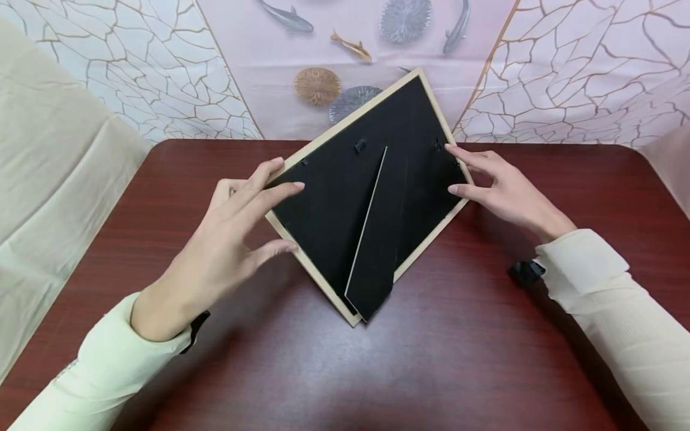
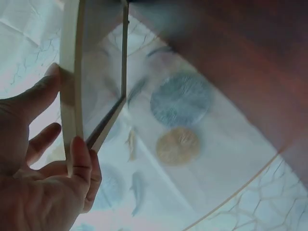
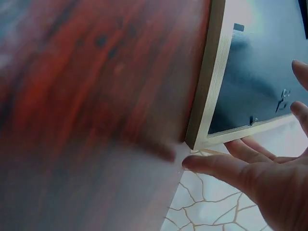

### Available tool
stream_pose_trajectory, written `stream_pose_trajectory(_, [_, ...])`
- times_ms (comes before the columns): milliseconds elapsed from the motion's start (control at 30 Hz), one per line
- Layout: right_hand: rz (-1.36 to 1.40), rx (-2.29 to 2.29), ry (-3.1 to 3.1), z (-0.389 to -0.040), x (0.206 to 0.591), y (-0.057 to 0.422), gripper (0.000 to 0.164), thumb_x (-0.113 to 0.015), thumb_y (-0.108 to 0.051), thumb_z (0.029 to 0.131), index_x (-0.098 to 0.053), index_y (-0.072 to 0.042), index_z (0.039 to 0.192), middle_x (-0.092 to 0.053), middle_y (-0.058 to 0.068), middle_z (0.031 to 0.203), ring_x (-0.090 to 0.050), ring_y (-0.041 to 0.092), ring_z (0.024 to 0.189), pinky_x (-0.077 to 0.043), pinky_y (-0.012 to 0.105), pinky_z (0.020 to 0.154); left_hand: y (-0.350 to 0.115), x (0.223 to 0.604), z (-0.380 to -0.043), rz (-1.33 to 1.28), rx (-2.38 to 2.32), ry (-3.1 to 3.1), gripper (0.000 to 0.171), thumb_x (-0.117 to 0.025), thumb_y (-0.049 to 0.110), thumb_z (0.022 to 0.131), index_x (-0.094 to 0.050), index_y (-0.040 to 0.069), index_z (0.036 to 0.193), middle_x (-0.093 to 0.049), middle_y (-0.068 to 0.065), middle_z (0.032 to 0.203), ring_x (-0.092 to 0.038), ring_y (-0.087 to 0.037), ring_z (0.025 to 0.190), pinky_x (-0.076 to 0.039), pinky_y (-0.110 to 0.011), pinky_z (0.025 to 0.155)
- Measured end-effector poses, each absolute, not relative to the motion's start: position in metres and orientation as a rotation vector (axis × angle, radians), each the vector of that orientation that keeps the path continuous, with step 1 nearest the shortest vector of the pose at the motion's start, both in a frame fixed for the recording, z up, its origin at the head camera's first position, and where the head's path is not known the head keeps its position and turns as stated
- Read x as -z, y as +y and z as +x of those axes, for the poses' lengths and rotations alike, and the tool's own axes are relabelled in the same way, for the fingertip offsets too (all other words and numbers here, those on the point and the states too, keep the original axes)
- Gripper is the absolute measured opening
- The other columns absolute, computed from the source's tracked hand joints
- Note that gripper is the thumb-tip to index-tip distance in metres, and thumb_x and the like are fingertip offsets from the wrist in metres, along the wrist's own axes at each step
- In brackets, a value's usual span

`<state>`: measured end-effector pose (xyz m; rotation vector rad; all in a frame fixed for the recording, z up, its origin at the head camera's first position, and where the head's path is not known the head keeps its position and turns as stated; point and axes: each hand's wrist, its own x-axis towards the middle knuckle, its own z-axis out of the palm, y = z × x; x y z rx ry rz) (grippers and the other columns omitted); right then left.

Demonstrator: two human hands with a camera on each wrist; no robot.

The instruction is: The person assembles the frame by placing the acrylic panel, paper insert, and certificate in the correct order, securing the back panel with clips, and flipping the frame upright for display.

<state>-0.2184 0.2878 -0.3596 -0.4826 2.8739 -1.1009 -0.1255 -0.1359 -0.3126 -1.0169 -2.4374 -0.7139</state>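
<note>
A picture frame [image 1: 323, 197] with a pale wooden border and black backing is tilted cornerwise over the table, its back facing the head camera. The easel leg [image 1: 374, 239] on the backing stands slightly out. My left hand [image 1: 226, 239] grips the left corner, its thumb on one edge and fingers over the other; the left wrist view shows fingers on both sides of the border. At the right corner my right hand [image 1: 501, 185] holds the frame, with thumb and index finger over the back and other fingers [image 3: 245, 151] behind it, as the right wrist view shows.
A dark reddish wooden table [image 1: 458, 359] lies beneath. Behind it hangs a patterned cloth [image 1: 259, 78] with fish and crack-like lines, and pale fabric [image 1: 48, 179] covers the left side. Small metal hangers [image 1: 360, 145] sit on the frame's backing.
</note>
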Motion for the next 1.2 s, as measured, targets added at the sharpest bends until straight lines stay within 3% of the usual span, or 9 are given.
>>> stream_pose_trajectory(100, [-0.602, 1.067, 2.958, -0.21, 0.355, 0.278, 0.071, -0.075, -0.018, 0.097, -0.044, -0.035, 0.16, -0.046, 0.017, 0.156, -0.049, 0.03, 0.128, -0.039, 0.044, 0.099, -0.136, 0.304, -0.13, -1.05, 0.667, -2.414, 0.076, -0.092, 0.001, 0.074, -0.06, 0.008, 0.143, -0.048, -0.018, 0.161, -0.05, -0.042, 0.112, -0.038, -0.046, 0.097])
stream_pose_trajectory(233, [-0.89, 1.003, 3.098, -0.192, 0.343, 0.252, 0.069, -0.077, -0.009, 0.094, -0.052, -0.025, 0.156, -0.051, 0.015, 0.152, -0.058, 0.026, 0.116, -0.046, 0.023, 0.085, -0.136, 0.295, -0.134, -1.082, 0.608, -2.384, 0.077, -0.092, -0.002, 0.073, -0.061, 0.009, 0.142, -0.049, -0.016, 0.16, -0.048, -0.042, 0.111, -0.04, -0.047, 0.096])
stream_pose_trajectory(333, [-1.15, 1.004, 3.116, -0.18, 0.335, 0.228, 0.063, -0.076, -0.005, 0.093, -0.058, -0.018, 0.152, -0.055, 0.015, 0.148, -0.059, 0.026, 0.123, -0.047, 0.017, 0.082, -0.136, 0.29, -0.135, -1.106, 0.55, -2.355, 0.077, -0.092, -0.005, 0.071, -0.063, 0.01, 0.14, -0.05, -0.016, 0.16, -0.048, -0.043, 0.109, -0.042, -0.049, 0.094])
stream_pose_trajectory(500, [-1.466, 0.96, 3.078, -0.171, 0.329, 0.199, 0.055, -0.074, -0.004, 0.094, -0.062, -0.012, 0.146, -0.055, 0.018, 0.145, -0.057, 0.031, 0.127, -0.049, 0.033, 0.084, -0.134, 0.281, -0.135, -1.111, 0.458, -2.364, 0.076, -0.09, -0.009, 0.072, -0.064, 0.012, 0.14, -0.05, -0.014, 0.16, -0.047, -0.043, 0.109, -0.046, -0.05, 0.091])
stream_pose_trajectory(633, [-1.556, 0.838, 3.097, -0.17, 0.332, 0.185, 0.048, -0.074, -0.007, 0.094, -0.065, -0.009, 0.141, -0.055, 0.019, 0.142, -0.064, 0.031, 0.096, -0.052, 0.042, 0.079, -0.132, 0.275, -0.132, -1.092, 0.419, -2.404, 0.072, -0.087, -0.008, 0.077, -0.064, 0.015, 0.142, -0.048, -0.011, 0.162, -0.045, -0.044, 0.114, -0.049, -0.048, 0.09])
stream_pose_trajectory(733, [-1.57, 0.752, 3.133, -0.171, 0.334, 0.181, 0.038, -0.074, -0.011, 0.095, -0.068, -0.008, 0.133, -0.055, 0.018, 0.139, -0.058, 0.028, 0.075, -0.05, 0.042, 0.07, -0.131, 0.272, -0.13, -1.079, 0.408, -2.422, 0.068, -0.085, -0.006, 0.081, -0.063, 0.014, 0.142, -0.048, -0.01, 0.163, -0.044, -0.044, 0.116, -0.049, -0.046, 0.092])
stream_pose_trajectory(867, [-1.583, 0.694, 3.15, -0.171, 0.334, 0.177, 0.029, -0.072, -0.013, 0.096, -0.069, -0.008, 0.125, -0.056, 0.017, 0.138, -0.059, 0.028, 0.08, -0.047, 0.042, 0.069, -0.131, 0.268, -0.127, -1.072, 0.379, -2.428, 0.063, -0.084, -0.002, 0.085, -0.062, 0.013, 0.142, -0.047, -0.009, 0.163, -0.043, -0.045, 0.117, -0.049, -0.046, 0.092])
stream_pose_trajectory(1067, [-1.585, 0.615, 3.186, -0.167, 0.332, 0.179, 0.032, -0.074, -0.015, 0.095, -0.07, -0.009, 0.126, -0.057, 0.018, 0.139, -0.063, 0.026, 0.085, -0.047, 0.042, 0.073, -0.131, 0.264, -0.126, -1.101, 0.277, -2.38, 0.057, -0.077, 0.001, 0.092, -0.061, 0.012, 0.145, -0.048, -0.01, 0.161, -0.041, -0.049, 0.109, -0.047, -0.051, 0.091])
stream_pose_trajectory(1200, [-1.604, 0.582, 3.193, -0.162, 0.334, 0.185, 0.032, -0.074, -0.016, 0.095, -0.069, -0.009, 0.126, -0.057, 0.02, 0.139, -0.062, 0.03, 0.089, -0.047, 0.043, 0.073, -0.13, 0.266, -0.13, -1.107, 0.177, -2.329, 0.051, -0.066, -0.008, 0.097, -0.062, 0.013, 0.143, -0.048, -0.009, 0.161, -0.041, -0.047, 0.107, -0.049, -0.05, 0.088])
